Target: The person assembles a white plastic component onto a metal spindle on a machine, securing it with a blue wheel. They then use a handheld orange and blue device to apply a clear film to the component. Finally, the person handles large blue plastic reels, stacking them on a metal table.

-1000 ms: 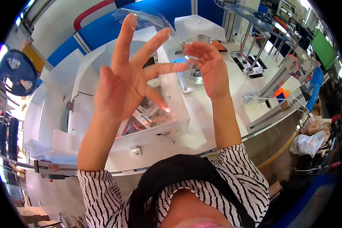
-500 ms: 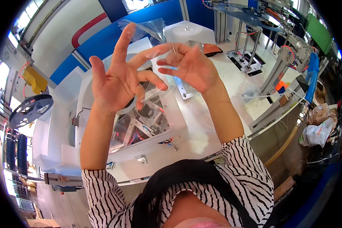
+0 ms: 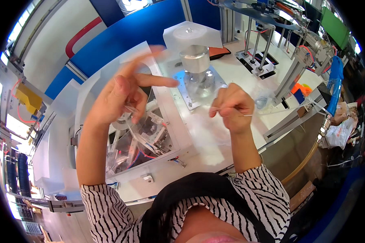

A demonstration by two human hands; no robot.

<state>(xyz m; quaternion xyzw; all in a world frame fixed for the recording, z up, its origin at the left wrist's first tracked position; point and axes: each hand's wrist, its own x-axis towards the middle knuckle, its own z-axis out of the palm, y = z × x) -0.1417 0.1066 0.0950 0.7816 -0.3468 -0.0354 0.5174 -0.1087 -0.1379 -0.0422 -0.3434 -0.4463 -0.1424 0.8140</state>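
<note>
My left hand [image 3: 123, 91] is raised above the machine opening, its index finger blurred by motion and another finger stretched to the right. Its lower fingers curl in, and a crumpled clear plastic film [image 3: 130, 112] shows against them, hanging down; its lower end is hard to tell from the clear cover behind. To the right, my right hand [image 3: 233, 107] is closed in a pinch. A thin pale strip [image 3: 215, 109] sticks out on both sides of its fingers. Just beyond the right hand, a clear cylindrical container [image 3: 194, 60] stands on a metal plate [image 3: 181, 86].
Mechanical parts [image 3: 156, 131] lie in the framed opening below my left hand. At the back stands a white block with a round top [image 3: 188, 32]. A fixture with metal posts [image 3: 253, 48] and a blue-wrapped hose [image 3: 334, 81] are on the right. Crumpled clear plastic [image 3: 263, 99] lies nearby.
My hands have moved apart: the left slightly left and down, the right down and right. The clear film stretched between them before now hangs by the left hand, and the right fingers have closed.
</note>
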